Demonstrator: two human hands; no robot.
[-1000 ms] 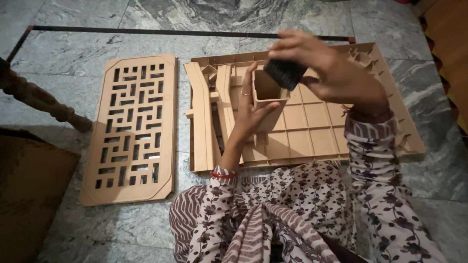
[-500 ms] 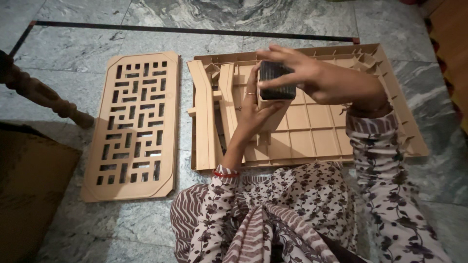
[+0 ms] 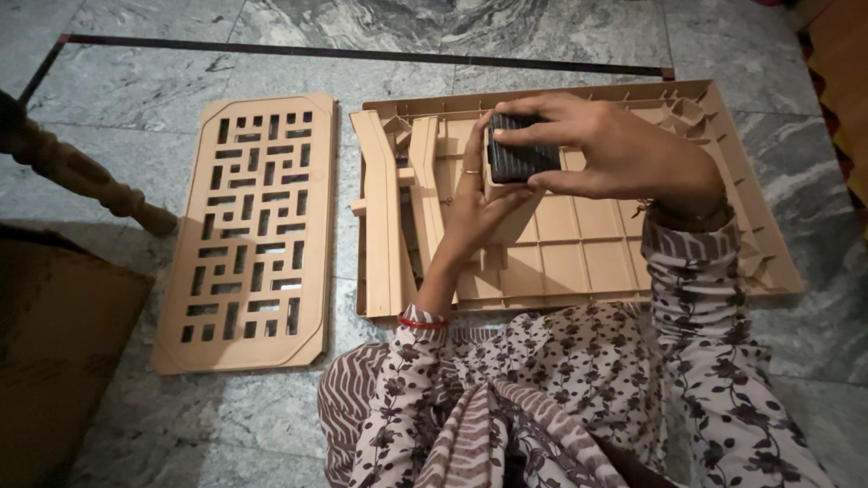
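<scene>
From the head camera, looking straight down, the person sat on a grey marble floor (image 3: 506,45) with a large tan plastic panel (image 3: 633,262) lying ribbed side up in front of the knees. The right hand (image 3: 624,154) was raised over the panel's far-left part, thumb and fingers curled snugly round a small black ribbed cap (image 3: 520,158), gripping it by its sides. Directly below the cap stood a tan square leg piece (image 3: 511,212), its upper end touching or very nearly touching the cap; I could not tell whether the cap was seated on it. The left hand (image 3: 475,212) cupped that leg piece from the left, fingers stretched upward along it and loosely wrapped, a ring on one finger and a red bangle at the wrist.

Two long tan strips (image 3: 384,208) lay along the panel's left edge. Just beside the panel, apart from it, a tan lattice panel (image 3: 249,230) lay flat on the floor. A turned wooden leg (image 3: 81,176) reached in from the left edge of the floor, and a brown cardboard sheet (image 3: 54,361) covered the near-left corner.
</scene>
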